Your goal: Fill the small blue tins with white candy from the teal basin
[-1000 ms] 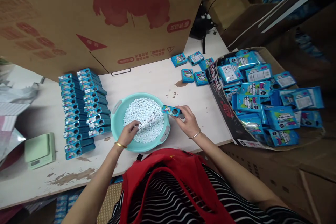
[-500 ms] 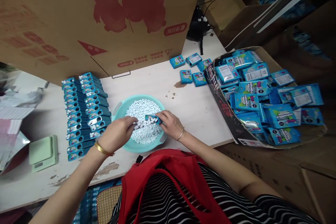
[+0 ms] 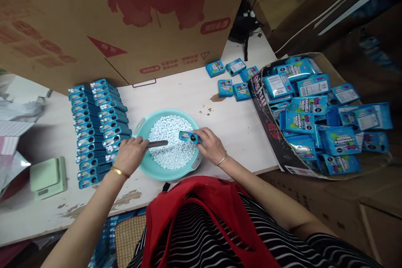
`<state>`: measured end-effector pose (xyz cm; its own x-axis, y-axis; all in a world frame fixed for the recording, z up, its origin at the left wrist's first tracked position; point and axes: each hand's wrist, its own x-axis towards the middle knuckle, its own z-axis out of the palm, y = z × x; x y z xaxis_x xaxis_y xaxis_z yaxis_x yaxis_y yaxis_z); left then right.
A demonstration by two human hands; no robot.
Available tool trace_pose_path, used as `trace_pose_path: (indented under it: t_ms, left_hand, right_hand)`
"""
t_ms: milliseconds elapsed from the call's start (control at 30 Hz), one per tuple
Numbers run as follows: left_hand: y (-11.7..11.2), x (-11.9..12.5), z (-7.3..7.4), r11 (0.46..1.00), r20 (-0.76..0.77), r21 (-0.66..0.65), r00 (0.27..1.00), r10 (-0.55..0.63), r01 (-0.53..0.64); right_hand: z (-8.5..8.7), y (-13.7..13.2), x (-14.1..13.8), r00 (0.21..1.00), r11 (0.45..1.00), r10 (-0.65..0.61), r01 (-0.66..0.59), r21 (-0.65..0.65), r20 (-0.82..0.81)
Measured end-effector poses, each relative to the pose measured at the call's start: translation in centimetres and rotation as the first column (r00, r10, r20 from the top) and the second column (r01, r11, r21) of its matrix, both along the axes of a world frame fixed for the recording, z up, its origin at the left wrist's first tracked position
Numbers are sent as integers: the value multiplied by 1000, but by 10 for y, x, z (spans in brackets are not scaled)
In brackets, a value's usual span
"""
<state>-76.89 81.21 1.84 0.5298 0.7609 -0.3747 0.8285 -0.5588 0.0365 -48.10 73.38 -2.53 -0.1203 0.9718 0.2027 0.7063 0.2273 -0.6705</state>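
My left hand (image 3: 131, 155) is closed round the end of a narrow dark scoop (image 3: 158, 143), which reaches over the turquoise basin (image 3: 147, 170). Small white candies (image 3: 171, 157) lie heaped in that basin. My right hand (image 3: 210, 145) grips a small blue candy box (image 3: 187, 137) by its right end, above the basin's right side. A dark round hole shows in the box's side facing up. To the left, two rows of similar blue boxes (image 3: 91, 138) lie side by side, several with white candies on or at their holes.
A carton (image 3: 339, 175) heaped with blue boxes stands at the right, with several loose boxes (image 3: 225, 88) beside it. A large cardboard box (image 3: 176, 46) walls off the back. A green scale (image 3: 48, 177) sits at the left on the white table (image 3: 232, 130).
My left hand has drawn the scoop left, away from the box; the white candies seen along it earlier are gone. My right hand has turned the box so its hole shows.
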Motion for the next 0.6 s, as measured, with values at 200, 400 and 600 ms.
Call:
trace_pose_path:
  t_ms: [200,400,600]
  left_hand:
    - [-18,13,-107,954,85,-297,993,78,-49]
    - [-31,67,-144,947,292,-319,948,127,-29]
    - [-30,49,-112,948,425,-318,891,158,-16]
  right_hand:
    - [0,-3,19,988,995,-90,96,38,-127]
    - [1,-3,21,973,987,-156,161,16,-172]
    - [2,-3,24,970,984,-173,177,4,-170]
